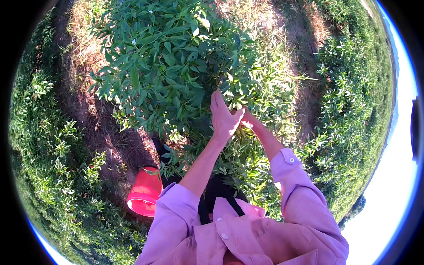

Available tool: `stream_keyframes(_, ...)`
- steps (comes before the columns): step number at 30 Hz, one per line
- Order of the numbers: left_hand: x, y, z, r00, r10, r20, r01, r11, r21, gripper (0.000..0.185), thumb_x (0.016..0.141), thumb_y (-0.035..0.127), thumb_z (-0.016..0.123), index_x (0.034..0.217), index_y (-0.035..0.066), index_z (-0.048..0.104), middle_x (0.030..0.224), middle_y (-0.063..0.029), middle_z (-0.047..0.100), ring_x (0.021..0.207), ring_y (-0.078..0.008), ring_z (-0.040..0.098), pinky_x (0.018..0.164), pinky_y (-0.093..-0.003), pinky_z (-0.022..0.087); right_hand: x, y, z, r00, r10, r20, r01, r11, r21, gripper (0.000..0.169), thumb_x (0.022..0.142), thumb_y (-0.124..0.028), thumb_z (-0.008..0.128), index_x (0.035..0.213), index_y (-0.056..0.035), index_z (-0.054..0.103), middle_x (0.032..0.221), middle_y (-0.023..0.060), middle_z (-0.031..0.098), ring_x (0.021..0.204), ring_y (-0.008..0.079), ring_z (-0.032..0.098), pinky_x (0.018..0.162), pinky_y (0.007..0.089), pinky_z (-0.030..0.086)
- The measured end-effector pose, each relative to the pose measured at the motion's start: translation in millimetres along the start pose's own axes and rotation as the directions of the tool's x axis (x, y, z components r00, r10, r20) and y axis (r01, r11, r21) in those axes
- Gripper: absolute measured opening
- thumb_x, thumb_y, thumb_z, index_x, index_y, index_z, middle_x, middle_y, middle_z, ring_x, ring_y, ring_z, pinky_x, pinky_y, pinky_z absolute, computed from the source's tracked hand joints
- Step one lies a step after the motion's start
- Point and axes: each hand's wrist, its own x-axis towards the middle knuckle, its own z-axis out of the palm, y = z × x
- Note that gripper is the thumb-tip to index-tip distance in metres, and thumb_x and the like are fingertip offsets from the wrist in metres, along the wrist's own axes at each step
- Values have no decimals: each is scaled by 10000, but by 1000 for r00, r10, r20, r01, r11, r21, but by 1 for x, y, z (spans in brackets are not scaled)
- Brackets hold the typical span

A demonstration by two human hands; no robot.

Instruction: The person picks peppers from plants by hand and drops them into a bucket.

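Note:
A leafy green bush (pixel 179 63), which looks like a pepper plant with a few small white flowers, stands right in front of me. My left hand (pixel 222 116) reaches into its side, fingers straight and thumb spread, resting against the leaves. Just right of it, my right hand (pixel 246 118) is pushed in among the foliage. The left thumb and leaves cover its fingers, so whether it grips a stem or fruit is hidden. Both hands come close together at the thumb.
A red plastic bucket (pixel 144 188) stands on the ground at my left; its contents are unclear. Similar plant rows run along the left (pixel 43 139) and right (pixel 347 86), with small red spots among the leaves. Dry grass and soil (pixel 112 145) lie between rows.

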Motion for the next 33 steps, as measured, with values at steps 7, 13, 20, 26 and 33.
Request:
stream_keyframes(7, 109, -90, 23, 917, -365, 162, 399, 847, -351, 516, 806, 449, 588, 1177, 104, 490, 1067, -31, 536, 884, -149, 517, 765, -317, 448, -7, -50, 39, 990, 138, -10, -138, 989, 50, 289, 884, -330, 473, 785, -62, 519, 612, 3, 466, 478, 81, 392, 426, 201, 311)
stream_keyframes(13, 101, -60, 7, 786, -395, 475, 599, 300, -742, 257, 947, 279, 345, 1072, 95, 473, 1003, -102, 544, 896, -218, 530, 781, -466, 493, -22, -97, 19, 948, -61, -313, 151, 951, 270, 209, 857, -150, 433, 955, -3, 546, 667, 42, 543, 540, 87, 499, 466, 223, 404)
stream_keyframes(20, 92, -53, 10, 808, -371, 458, 557, 226, -799, 281, 957, 265, 317, 1072, 48, 453, 935, -134, 540, 826, -222, 542, 784, -474, 504, 24, -115, -13, 841, -373, -393, 105, 824, -557, 201, 831, -131, 458, 967, -21, 557, 683, 149, 591, 632, 255, 596, 562, 372, 460)
stream_keyframes(26, 85, -51, 14, 817, -370, 442, 547, 259, -796, 360, 959, 338, 312, 1135, 45, 423, 992, -130, 519, 885, -227, 531, 810, -458, 493, 47, -118, -17, 945, -211, -249, -141, 423, -895, 152, 767, -86, 506, 890, -9, 552, 775, 190, 623, 751, 349, 618, 642, 437, 490)
stream_keyframes(33, 78, -70, 4, 830, -326, 452, 557, 534, -636, 371, 956, 362, 312, 1205, 109, 418, 1022, -89, 569, 944, -210, 558, 843, -442, 466, 47, -101, -15, 966, -201, -163, -23, 561, -828, 403, 713, -41, 549, 1115, -55, 526, 806, 172, 619, 755, 355, 598, 670, 430, 478)
